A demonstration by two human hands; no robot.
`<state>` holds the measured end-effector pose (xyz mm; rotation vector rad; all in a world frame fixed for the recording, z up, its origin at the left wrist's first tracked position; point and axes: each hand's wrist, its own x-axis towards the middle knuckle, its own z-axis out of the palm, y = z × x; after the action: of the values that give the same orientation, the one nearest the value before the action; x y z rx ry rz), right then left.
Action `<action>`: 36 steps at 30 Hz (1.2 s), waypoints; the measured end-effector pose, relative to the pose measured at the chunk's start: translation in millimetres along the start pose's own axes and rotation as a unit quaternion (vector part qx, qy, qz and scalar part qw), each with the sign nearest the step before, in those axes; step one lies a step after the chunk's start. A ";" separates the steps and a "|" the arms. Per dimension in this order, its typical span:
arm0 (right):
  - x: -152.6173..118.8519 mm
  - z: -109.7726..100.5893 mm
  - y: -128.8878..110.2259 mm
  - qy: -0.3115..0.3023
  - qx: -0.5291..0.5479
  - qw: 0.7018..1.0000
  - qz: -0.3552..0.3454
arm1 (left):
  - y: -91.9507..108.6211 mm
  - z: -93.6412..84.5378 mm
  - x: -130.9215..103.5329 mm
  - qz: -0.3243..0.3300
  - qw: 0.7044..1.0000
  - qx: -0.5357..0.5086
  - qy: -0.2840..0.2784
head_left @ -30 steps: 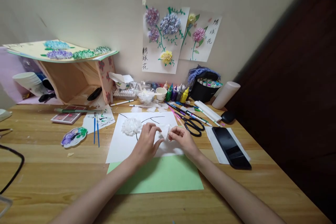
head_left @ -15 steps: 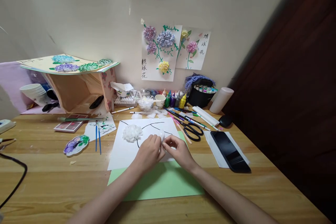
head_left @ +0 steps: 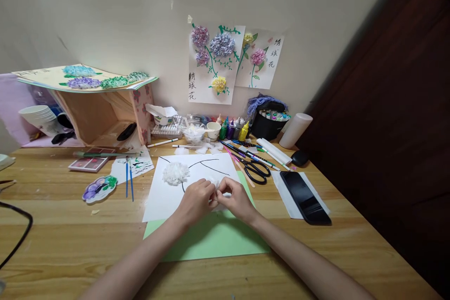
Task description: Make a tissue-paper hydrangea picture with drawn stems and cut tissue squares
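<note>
My left hand [head_left: 197,198] and my right hand [head_left: 236,199] meet over the right part of a white sheet [head_left: 158,206]. Fingers of both are pinched together on a small piece of thin white paper [head_left: 213,181], which looks like tissue and is mostly hidden behind the fingers. On the sheet's left side sits a ruffled white paper flower [head_left: 176,174], with black drawn stem lines around it. Beneath the sheet lies green paper [head_left: 211,243].
Right of the sheet are black-handled scissors [head_left: 258,170], several pens and a black phone [head_left: 305,198]. To the left lie two blue brushes [head_left: 129,180] and a paint palette [head_left: 100,189]. Paint bottles [head_left: 230,130] and a paper cup [head_left: 213,131] stand behind.
The view has tilted down slightly, so things sit a little higher in the frame. Both hands stay together on the white tissue, with only small finger movement.
</note>
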<state>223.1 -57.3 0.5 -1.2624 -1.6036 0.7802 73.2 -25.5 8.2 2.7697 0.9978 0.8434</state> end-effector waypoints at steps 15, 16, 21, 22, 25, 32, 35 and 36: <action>0.5 -0.9 7.3 -0.068 0.009 0.996 0.061 | 2.7 -9.0 0.4 -0.081 0.996 -0.034 -0.018; -0.5 -1.2 6.7 -0.067 -0.013 0.996 0.050 | 2.2 -8.6 -0.2 -0.074 0.997 -0.028 -0.014; -0.1 -3.6 1.6 -0.024 -0.145 0.989 0.034 | 0.3 -7.3 -0.7 -0.083 0.996 0.016 0.011; 1.0 -4.3 1.1 -0.011 -0.163 0.986 0.040 | 0.4 -6.9 -0.6 -0.089 0.995 0.028 0.018; 5.5 -8.4 3.1 -0.013 -0.137 0.988 0.068 | 1.0 -7.2 0.3 -0.079 0.996 0.037 0.016; 13.9 -24.7 14.5 -0.145 0.113 0.977 0.109 | -11.1 -11.1 2.9 0.014 0.995 -0.099 -0.012; 11.4 -26.3 8.7 -0.158 0.077 0.982 0.066 | -16.0 -8.1 3.1 0.027 0.990 -0.118 -0.074; 10.0 -26.5 5.4 -0.138 0.052 0.988 0.045 | -16.6 -7.1 3.3 0.017 0.990 -0.112 -0.090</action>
<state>249.2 -47.8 8.4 -1.1975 -1.7084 1.1206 62.2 -11.2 11.6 2.6212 0.7766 0.6509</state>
